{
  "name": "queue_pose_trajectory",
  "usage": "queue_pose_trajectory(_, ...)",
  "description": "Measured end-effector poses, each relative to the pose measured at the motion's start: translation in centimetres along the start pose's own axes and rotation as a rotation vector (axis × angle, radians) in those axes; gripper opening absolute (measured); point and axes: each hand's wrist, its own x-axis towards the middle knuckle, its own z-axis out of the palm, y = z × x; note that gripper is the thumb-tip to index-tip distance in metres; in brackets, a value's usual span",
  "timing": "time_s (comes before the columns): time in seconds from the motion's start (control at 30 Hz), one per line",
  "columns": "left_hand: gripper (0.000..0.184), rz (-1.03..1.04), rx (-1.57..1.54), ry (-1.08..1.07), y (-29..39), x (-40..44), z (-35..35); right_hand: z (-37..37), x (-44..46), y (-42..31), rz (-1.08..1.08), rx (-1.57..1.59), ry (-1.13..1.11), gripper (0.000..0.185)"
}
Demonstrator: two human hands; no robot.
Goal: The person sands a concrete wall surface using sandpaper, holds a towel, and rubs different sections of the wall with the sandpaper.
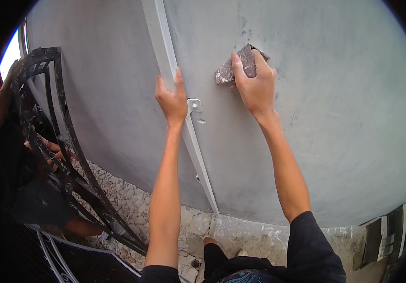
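Observation:
My right hand is closed on a folded sheet of sandpaper, dark brown-grey and dusted with white, against the grey wall. Dark smudges mark the wall around it. To the left, my left hand wraps round a white pipe that runs down the wall at a slant. Just below that hand, a white bracket with a bolt joins the pipe to the wall. The fingers behind the pipe are hidden.
A black metal frame leans at the left, with another person's hand by it. Broken rubble covers the ground at the wall's foot. Slatted pieces stand at the lower right.

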Motion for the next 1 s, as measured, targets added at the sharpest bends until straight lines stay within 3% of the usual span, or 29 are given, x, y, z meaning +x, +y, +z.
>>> queue_pose_trajectory(0.07,0.038,-0.02,0.012,-0.017,0.0,-0.1,-0.2,0.4,-0.6,0.8,-0.053,-0.096,0.011,0.02)
queue_pose_trajectory(0.13,0.038,0.0,0.014,0.001,-0.4,0.1,-0.1,1.9,-4.5,4.8,-0.221,-0.212,-0.224,0.016)
queue_pose_trajectory(0.2,0.038,0.022,0.01,0.012,-0.6,-0.1,-0.1,2.0,-8.8,7.5,-0.234,-0.418,-0.553,0.013)
queue_pose_trajectory(0.3,0.038,0.005,0.013,0.008,-0.6,-0.1,-0.2,1.2,-8.4,7.1,-0.127,-0.508,-0.749,0.015)
queue_pose_trajectory(0.47,0.038,0.0,0.025,-0.005,-0.4,-0.1,-0.1,-1.0,1.2,-1.2,-0.211,-0.356,-0.158,0.015)
queue_pose_trajectory(0.5,0.038,-0.003,0.028,-0.008,-0.3,-0.2,-0.2,-0.8,2.2,-1.1,-0.206,-0.355,-0.16,0.015)
queue_pose_trajectory(0.57,0.038,0.024,0.011,0.01,-0.3,0.0,0.0,-0.5,3.5,-1.4,-0.437,-0.343,-0.048,0.017)
queue_pose_trajectory(0.73,0.036,-0.046,0.076,-0.035,-0.5,-0.1,-0.4,-1.9,3.9,-3.5,-0.256,-0.377,-0.292,0.02)
queue_pose_trajectory(0.83,0.037,-0.062,0.075,-0.046,-0.3,-0.1,-0.4,-2.0,6.0,-4.3,-0.294,-0.436,-0.112,0.02)
queue_pose_trajectory(0.9,0.037,-0.056,0.068,-0.042,-0.3,-0.2,-0.4,-1.3,7.9,-4.6,-0.551,-0.633,0.084,0.017)
queue_pose_trajectory(1.0,0.037,-0.058,0.077,-0.05,-0.5,-0.2,-0.3,0.6,9.9,-5.6,-0.635,-0.696,0.083,0.011)
